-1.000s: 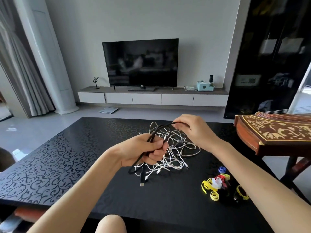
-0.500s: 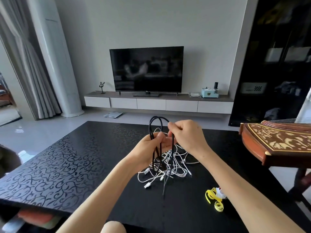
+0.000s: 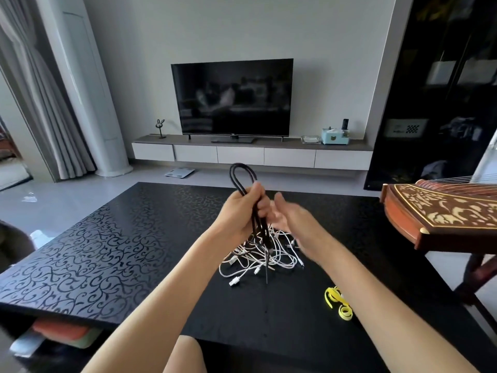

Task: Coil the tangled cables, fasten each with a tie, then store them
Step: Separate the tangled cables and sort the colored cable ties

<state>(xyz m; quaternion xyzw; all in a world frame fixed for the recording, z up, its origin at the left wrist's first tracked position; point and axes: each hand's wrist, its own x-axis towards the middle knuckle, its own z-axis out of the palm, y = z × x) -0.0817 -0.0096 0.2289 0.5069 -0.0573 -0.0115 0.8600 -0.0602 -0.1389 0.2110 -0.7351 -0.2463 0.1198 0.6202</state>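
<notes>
One black cable [image 3: 241, 165] gripped by left hand [image 3: 239, 211], right hand [image 3: 291, 220] blurred but uncurled, yellow ties [image 3: 332, 296] partly hidden.

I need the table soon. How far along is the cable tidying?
Nothing looks finished: no cable is tied or stored. In hand: the left hand grips the black cable folded into a loop; the right hand is open beside it. Left: the white cables lie tangled on the table, and the yellow ties lie unused.
</notes>
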